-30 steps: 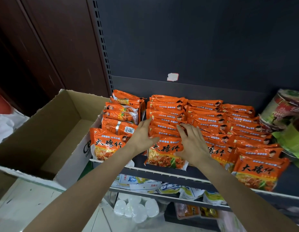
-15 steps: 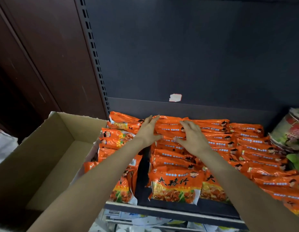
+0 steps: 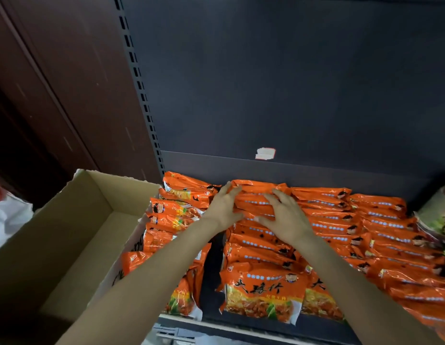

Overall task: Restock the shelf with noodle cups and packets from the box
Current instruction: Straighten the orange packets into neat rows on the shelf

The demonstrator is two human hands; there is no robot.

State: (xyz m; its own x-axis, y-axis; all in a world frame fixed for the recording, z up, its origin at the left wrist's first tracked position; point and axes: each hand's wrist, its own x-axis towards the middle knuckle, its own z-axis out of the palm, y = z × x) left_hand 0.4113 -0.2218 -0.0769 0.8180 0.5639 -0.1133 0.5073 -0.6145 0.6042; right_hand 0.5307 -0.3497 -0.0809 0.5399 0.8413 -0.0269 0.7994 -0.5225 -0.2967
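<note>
The left hand [image 3: 222, 207] lies with fingers nearly straight and spread, its fingertips on the left end of the rear orange packets [image 3: 256, 192] in the second row; the right hand [image 3: 286, 219] is likewise flat and splayed, palm down on the tops of the same row a little nearer the viewer; neither hand curls round or pinches anything, both simply press on the wrappers. I judge the step in hand to be tidying and pushing back a row already placed, squaring the packets against the dark back panel [image 3: 291, 95] of the shelf [image 3: 241, 322]; the packets stand on edge, overlapping from back to front, in several rows side by side, with a narrow bare gap between the leftmost row and the one being pressed. The cardboard box [image 3: 74, 235] sits just beside the shelf on the left, open-topped; the part of its inside that shows holds no packets, though its near end is in shadow and cannot be read. At the right edge some noodle cups [image 3: 438, 217] lie tilted against the last row. The next move probably calls for lifting both hands clear, then checking the box for remaining stock; should it prove spent, straightening the loose leftmost row [image 3: 176, 215] would be the sensible thing.
</note>
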